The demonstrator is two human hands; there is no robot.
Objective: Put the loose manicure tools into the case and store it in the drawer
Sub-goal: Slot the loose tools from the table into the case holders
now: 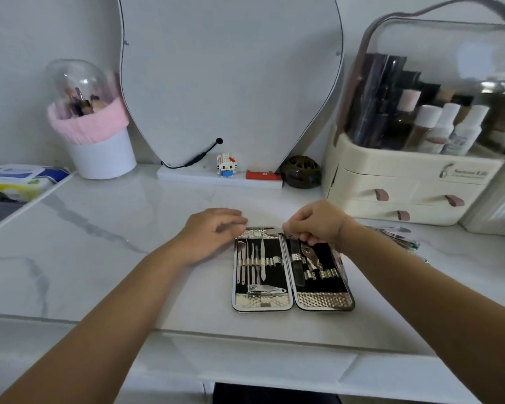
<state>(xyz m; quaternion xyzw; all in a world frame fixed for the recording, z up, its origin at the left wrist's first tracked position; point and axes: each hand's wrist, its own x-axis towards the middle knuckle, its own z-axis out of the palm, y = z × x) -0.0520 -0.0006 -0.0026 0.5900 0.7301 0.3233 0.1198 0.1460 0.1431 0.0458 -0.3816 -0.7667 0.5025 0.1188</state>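
An open manicure case (322,300) with a black lining and silver ends lies flat on the white marble tabletop (99,258). Several metal tools sit in loops on both halves. My left hand (212,234) rests at the case's top left corner, fingers loosely curled, holding nothing. My right hand (315,223) hovers over the top of the right half and pinches a flat metal tool (274,229) whose tip points left. A pile of loose metal tools (397,236) lies on the table to the right of my right wrist.
A cream cosmetic organizer (405,188) with small drawers stands at the back right. A mirror (231,83) stands at the back centre, a brush holder (96,147) at the back left, a tissue pack (18,180) at the far left.
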